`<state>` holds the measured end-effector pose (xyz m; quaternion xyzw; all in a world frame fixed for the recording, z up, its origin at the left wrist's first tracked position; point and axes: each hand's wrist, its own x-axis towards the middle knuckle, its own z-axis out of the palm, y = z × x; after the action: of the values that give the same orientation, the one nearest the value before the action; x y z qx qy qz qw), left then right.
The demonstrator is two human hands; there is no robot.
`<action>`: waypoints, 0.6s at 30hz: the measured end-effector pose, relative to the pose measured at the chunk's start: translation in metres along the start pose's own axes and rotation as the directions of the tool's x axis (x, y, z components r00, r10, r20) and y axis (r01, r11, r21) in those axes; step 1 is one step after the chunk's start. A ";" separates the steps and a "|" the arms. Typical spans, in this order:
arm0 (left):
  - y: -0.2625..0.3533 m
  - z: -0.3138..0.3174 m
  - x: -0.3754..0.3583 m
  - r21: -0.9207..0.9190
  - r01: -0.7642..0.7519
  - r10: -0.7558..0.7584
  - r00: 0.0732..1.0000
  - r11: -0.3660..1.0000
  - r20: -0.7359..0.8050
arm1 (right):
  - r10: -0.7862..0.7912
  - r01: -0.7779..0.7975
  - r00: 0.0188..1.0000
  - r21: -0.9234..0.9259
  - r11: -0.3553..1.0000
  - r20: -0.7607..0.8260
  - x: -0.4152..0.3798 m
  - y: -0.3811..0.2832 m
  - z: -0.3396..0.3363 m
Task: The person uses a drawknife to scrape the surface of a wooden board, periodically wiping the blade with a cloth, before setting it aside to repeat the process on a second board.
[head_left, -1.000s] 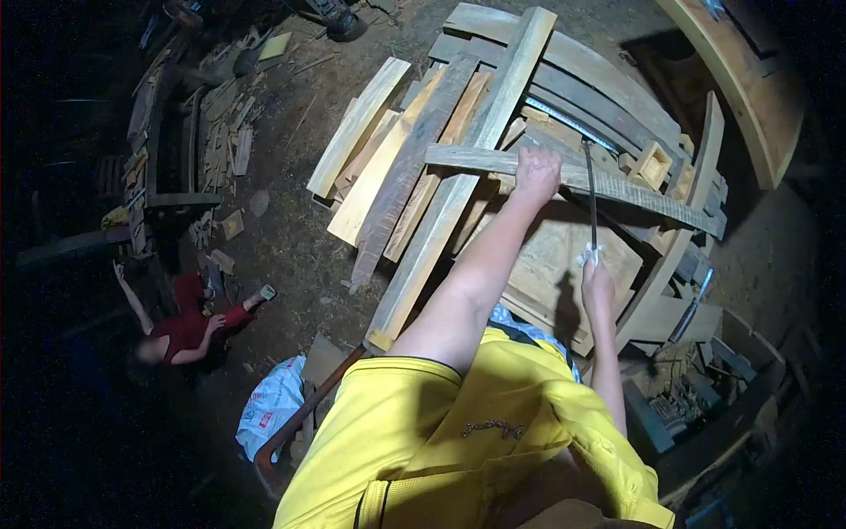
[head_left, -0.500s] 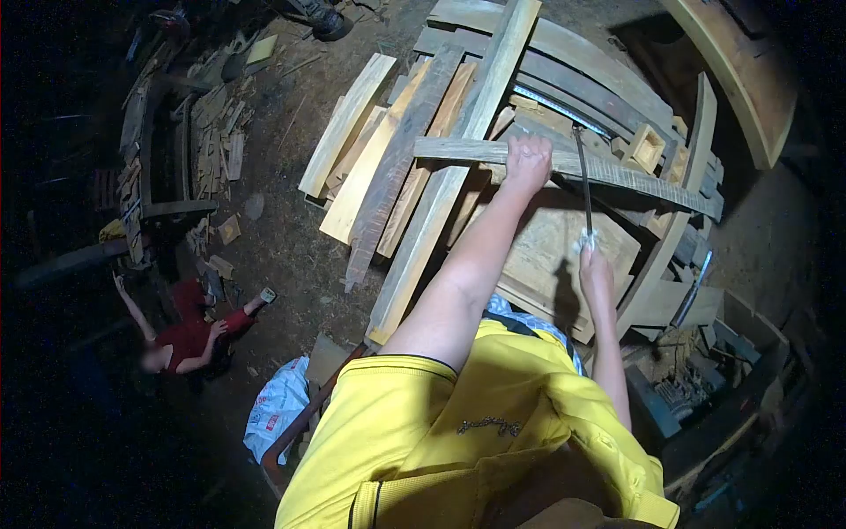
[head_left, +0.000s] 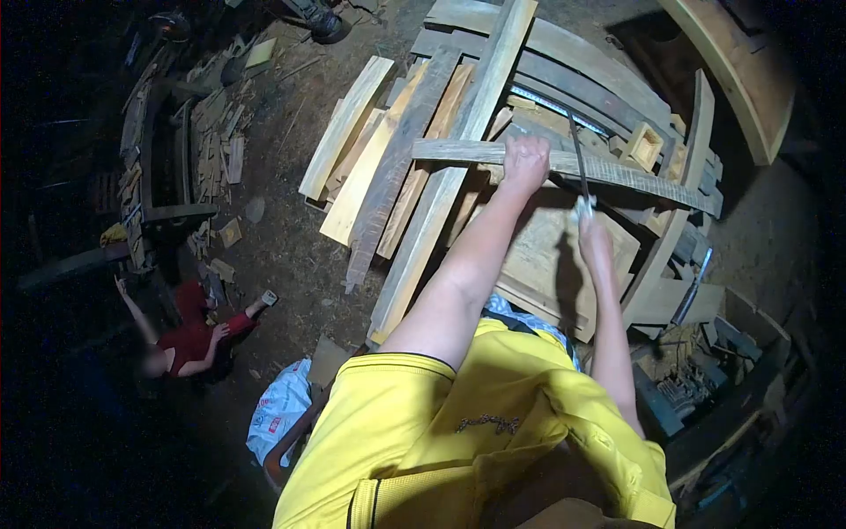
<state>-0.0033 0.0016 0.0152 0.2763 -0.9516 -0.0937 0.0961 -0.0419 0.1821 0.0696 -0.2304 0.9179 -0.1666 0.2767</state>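
A long grey wooden plank (head_left: 639,181) lies crosswise over other boards. My left hand (head_left: 526,166) is closed over its upper edge near the middle. In my right hand (head_left: 596,240) is a handsaw (head_left: 578,154), gripped by its pale handle. Its thin dark blade, seen nearly edge-on, crosses the plank to the right of my left hand. Under the plank's left part runs a thick light beam (head_left: 445,198). A pale wooden panel (head_left: 551,251) lies below, between my arms, with the saw arm's shadow on it.
Several loose boards (head_left: 374,176) are stacked at the left. A small wooden box (head_left: 643,147) sits beyond the plank at the right. Another saw (head_left: 692,291) leans near the right edge. A person in red (head_left: 189,339) is on the floor at far left, near a plastic bag (head_left: 280,410).
My right hand has pushed the handsaw forward, away from my body, across the plank. My left hand stays in place on the plank.
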 end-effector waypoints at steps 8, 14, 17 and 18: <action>-0.005 0.019 -0.002 -0.013 -0.008 0.006 0.995 1.000 -0.096 | -0.027 0.027 1.000 -0.015 1.000 0.013 -0.018 0.039 0.021; -0.003 0.010 -0.001 0.005 0.017 -0.016 0.999 1.000 -0.042 | -0.107 0.106 0.994 -0.017 0.994 -0.039 0.016 0.010 0.012; -0.005 0.014 -0.002 0.015 0.000 0.001 0.999 1.000 -0.045 | -0.114 0.113 0.993 -0.039 0.993 -0.028 0.037 -0.008 0.006; -0.004 0.016 -0.002 0.013 -0.004 0.005 0.998 1.000 -0.055 | -0.114 0.113 0.993 -0.042 0.993 -0.028 0.027 -0.004 0.006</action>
<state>-0.0031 0.0010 -0.0012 0.2772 -0.9499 -0.0794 0.1209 -0.0573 0.1636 0.0546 -0.2852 0.9105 -0.1672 0.2483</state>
